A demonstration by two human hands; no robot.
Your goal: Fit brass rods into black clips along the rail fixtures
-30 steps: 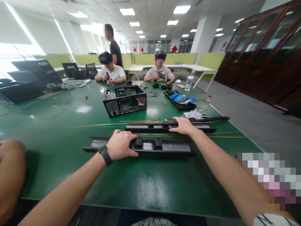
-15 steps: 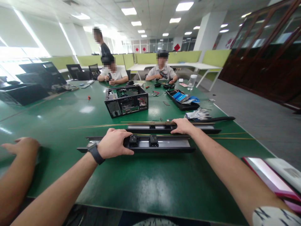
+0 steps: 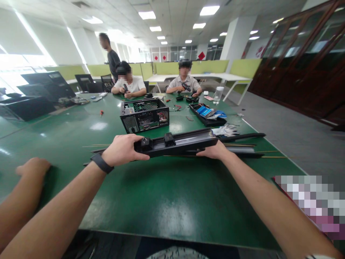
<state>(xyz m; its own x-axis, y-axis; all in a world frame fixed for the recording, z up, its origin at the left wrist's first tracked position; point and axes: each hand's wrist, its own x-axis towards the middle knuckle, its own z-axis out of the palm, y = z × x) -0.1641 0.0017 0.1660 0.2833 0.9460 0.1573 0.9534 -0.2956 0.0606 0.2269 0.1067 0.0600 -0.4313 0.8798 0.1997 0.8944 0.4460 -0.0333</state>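
A long black channel (image 3: 185, 142) with a silvery inside is raised off the table, its right end higher than its left. Two black blocks (image 3: 169, 139) sit in it. My left hand (image 3: 121, 148), with a dark band on the wrist, is closed around the channel beside the left block. Under the right part of the channel, my right hand (image 3: 212, 150) grips it from below; some of its fingers are hidden. Behind and beneath lies another black channel (image 3: 242, 150) with thin brass-coloured rods (image 3: 273, 157) around it.
An opened computer case (image 3: 145, 115) stands beyond the channels on the green table (image 3: 161, 201). To its right are a black tray (image 3: 207, 116) and white gloves (image 3: 226, 130). Another person's hand (image 3: 33, 167) is at the left. Two people sit across the table.
The front channel has been lifted off the table and tilted, right end up. My right hand has moved from the rear channel to beneath the front one. The other person's hand shifted slightly right.
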